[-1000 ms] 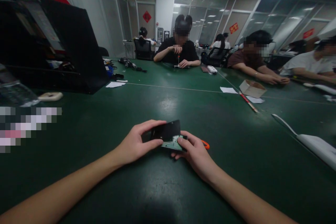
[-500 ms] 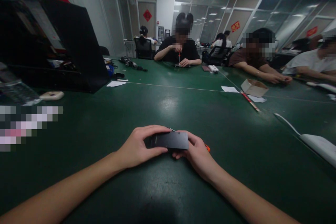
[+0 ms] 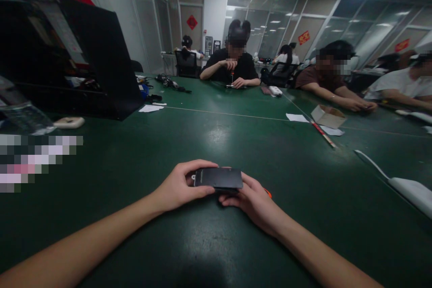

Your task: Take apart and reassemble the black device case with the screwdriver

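Note:
A flat black rectangular case [image 3: 219,178] is held just above the green tabletop in front of me. A small pale tab with a hole [image 3: 193,177] sticks out at its left end. My left hand [image 3: 184,186] grips that end, thumb along the near edge and fingers along the far edge. Under and behind the right end, the curled fingers of my right hand [image 3: 251,198] touch the case; part of them is hidden by it. An orange object [image 3: 267,192], mostly covered, shows just beyond my right hand.
A large black box-like stand [image 3: 97,58] and a clear bottle [image 3: 27,110] are at left. A white power strip [image 3: 410,193] lies at right. Farther off are a small open box [image 3: 328,116] and a red stick [image 3: 323,134]. Other people sit around the table [image 3: 216,139].
The black case has tilted slightly and shifted in my hands, so the pale tab at its left end now shows. My hands have hardly moved.

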